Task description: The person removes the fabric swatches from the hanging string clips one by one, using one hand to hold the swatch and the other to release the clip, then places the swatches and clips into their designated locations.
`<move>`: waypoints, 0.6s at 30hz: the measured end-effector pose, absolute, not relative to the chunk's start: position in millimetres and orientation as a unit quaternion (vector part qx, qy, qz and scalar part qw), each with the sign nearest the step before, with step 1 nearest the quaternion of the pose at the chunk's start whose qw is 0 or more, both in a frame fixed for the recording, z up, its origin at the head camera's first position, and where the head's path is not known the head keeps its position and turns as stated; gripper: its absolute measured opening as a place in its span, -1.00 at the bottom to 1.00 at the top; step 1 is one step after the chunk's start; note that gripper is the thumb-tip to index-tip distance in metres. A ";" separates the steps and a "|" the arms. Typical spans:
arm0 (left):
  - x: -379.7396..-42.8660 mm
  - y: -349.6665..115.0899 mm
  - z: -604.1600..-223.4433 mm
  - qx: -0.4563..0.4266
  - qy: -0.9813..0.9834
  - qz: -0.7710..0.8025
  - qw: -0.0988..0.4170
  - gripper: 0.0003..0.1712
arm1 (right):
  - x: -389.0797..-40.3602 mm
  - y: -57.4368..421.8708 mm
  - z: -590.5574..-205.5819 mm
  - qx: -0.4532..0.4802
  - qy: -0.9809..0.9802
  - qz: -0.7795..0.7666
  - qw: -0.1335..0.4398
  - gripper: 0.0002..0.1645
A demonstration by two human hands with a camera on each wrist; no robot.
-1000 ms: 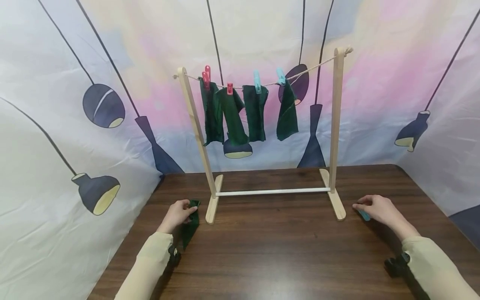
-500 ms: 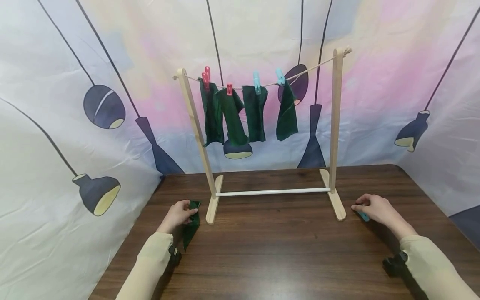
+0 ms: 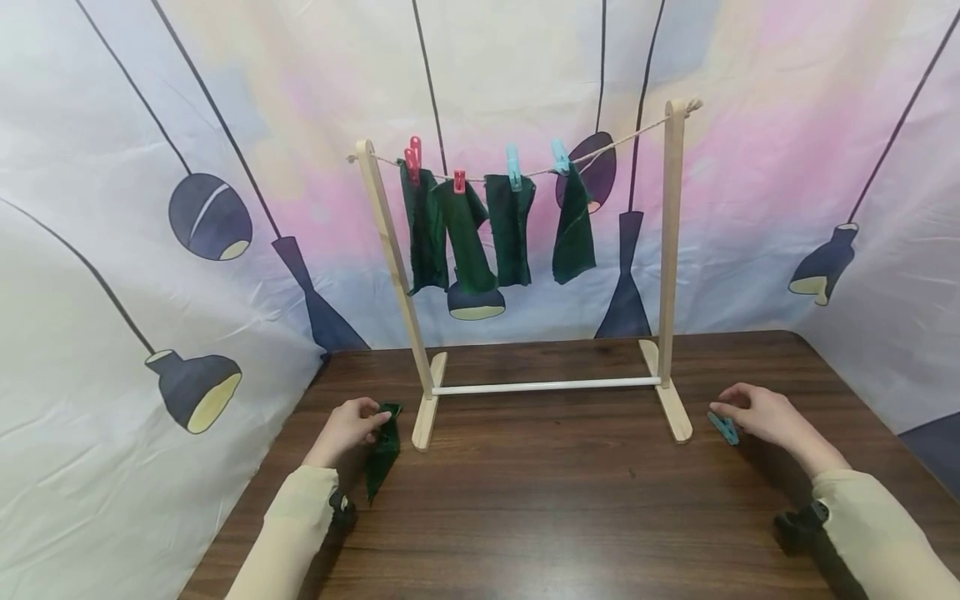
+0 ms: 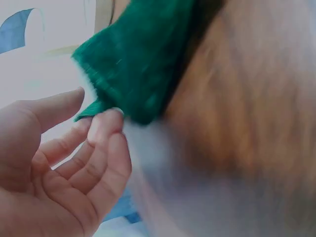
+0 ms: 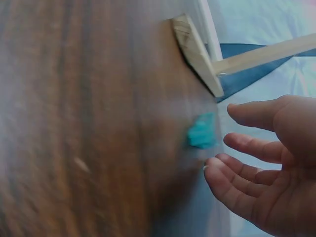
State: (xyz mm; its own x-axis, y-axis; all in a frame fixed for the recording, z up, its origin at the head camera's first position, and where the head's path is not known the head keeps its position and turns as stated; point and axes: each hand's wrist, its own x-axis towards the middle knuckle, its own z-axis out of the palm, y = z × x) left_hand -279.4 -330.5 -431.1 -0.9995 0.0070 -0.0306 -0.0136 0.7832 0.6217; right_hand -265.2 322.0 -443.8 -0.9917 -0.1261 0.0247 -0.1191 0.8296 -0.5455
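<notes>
Though just beside the right hand (image 3: 761, 414), blue clothespin (image 3: 724, 429) loose.

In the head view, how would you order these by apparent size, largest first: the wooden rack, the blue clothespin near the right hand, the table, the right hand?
1. Table
2. Wooden rack, by overall outline
3. Right hand
4. Blue clothespin

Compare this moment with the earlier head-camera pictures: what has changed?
The right hand has let go of the light blue clothespin and eased right, leaving it on the table. The left hand has opened and shifted slightly left; whether it touches the green cloth is unclear. The rack and its four pegged cloths look unchanged.
</notes>
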 end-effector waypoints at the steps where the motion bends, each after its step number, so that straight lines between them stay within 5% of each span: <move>1: -278.2 -332.0 -426.9 0.003 0.947 0.322 0.010 -0.57 | -264.8 323.2 -441.0 -0.064 0.956 -0.285 0.002 -0.35; 18: -250.7 -339.3 -312.6 0.062 0.947 0.279 -0.146 -0.57 | -249.6 331.1 -351.0 -0.085 0.946 -0.283 -0.135 -0.40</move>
State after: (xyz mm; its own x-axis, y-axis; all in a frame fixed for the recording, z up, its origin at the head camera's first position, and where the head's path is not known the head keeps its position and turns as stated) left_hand -250.7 -339.3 -312.6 -0.9494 0.0352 0.3120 0.1988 0.8366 0.5105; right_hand -249.6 331.1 -351.0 -0.9493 -0.0835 0.3031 -0.2364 0.8251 -0.5132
